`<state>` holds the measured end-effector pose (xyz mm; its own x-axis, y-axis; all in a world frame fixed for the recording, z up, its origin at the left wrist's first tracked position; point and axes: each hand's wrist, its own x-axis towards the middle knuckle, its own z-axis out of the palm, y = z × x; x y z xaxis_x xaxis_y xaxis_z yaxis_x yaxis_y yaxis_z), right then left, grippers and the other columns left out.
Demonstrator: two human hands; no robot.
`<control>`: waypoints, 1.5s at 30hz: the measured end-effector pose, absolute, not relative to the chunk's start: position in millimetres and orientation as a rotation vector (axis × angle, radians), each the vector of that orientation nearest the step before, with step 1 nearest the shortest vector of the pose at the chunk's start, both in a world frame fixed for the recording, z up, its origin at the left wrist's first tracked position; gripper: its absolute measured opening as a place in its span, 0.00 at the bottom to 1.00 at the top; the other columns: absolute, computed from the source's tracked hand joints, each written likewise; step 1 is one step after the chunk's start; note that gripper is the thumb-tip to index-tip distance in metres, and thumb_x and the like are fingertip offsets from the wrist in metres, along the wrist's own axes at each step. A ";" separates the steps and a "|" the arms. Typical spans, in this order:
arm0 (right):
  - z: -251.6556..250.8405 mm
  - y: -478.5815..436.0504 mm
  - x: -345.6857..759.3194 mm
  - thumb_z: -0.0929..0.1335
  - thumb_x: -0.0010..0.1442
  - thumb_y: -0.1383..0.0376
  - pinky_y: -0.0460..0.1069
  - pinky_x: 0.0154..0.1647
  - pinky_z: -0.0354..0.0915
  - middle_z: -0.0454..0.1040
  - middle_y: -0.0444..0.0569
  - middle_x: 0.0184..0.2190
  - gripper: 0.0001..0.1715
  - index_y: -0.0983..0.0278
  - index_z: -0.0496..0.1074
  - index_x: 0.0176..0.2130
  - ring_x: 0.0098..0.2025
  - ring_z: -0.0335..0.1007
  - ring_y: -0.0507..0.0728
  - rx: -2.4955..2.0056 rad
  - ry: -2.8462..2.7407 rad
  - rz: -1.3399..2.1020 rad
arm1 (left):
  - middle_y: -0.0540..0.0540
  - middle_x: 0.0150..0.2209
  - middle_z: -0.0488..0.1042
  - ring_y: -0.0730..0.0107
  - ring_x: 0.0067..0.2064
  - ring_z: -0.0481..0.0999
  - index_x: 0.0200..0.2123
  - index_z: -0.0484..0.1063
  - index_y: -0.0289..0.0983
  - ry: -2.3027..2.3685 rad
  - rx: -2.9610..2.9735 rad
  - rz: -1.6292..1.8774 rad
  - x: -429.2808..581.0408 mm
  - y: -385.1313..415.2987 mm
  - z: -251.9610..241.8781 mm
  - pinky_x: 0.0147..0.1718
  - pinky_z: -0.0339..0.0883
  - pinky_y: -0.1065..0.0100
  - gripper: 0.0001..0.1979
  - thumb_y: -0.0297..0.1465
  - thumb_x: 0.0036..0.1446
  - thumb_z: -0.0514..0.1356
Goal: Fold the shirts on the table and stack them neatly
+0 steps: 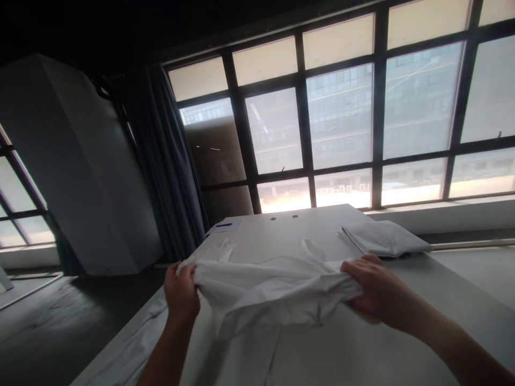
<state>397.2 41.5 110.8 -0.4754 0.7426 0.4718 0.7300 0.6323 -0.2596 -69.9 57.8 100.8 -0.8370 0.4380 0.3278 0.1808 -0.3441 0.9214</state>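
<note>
A white cloth (265, 284) is stretched between my two hands, just above the white table (257, 236). My left hand (182, 289) is closed on its left end, the thumb and fingers pinching the fabric. At the other end my right hand (368, 289) grips a bunched part, with its fingers wrapped round the cloth. The fabric sags in loose folds, and its lower edge hangs toward me. Two thin pointed bits of white material stick up behind it. Whether the cloth is a garment I cannot tell.
A folded white cloth (382, 238) lies at the right of the table. Another pale fabric (137, 338) lies along the left edge. A blue pen (224, 224) rests on paper at the far left corner. Beyond are windows and a dark blue curtain (164, 155).
</note>
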 end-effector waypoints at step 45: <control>39.8 89.2 389.0 0.65 0.62 0.52 0.53 0.43 0.69 0.79 0.52 0.39 0.21 0.61 0.73 0.48 0.39 0.75 0.59 -1.274 -2.300 0.728 | 0.39 0.56 0.73 0.53 0.58 0.71 0.55 0.71 0.42 2.041 2.249 0.443 -37.6 73.8 -4.7 0.57 0.59 0.57 0.19 0.37 0.62 0.55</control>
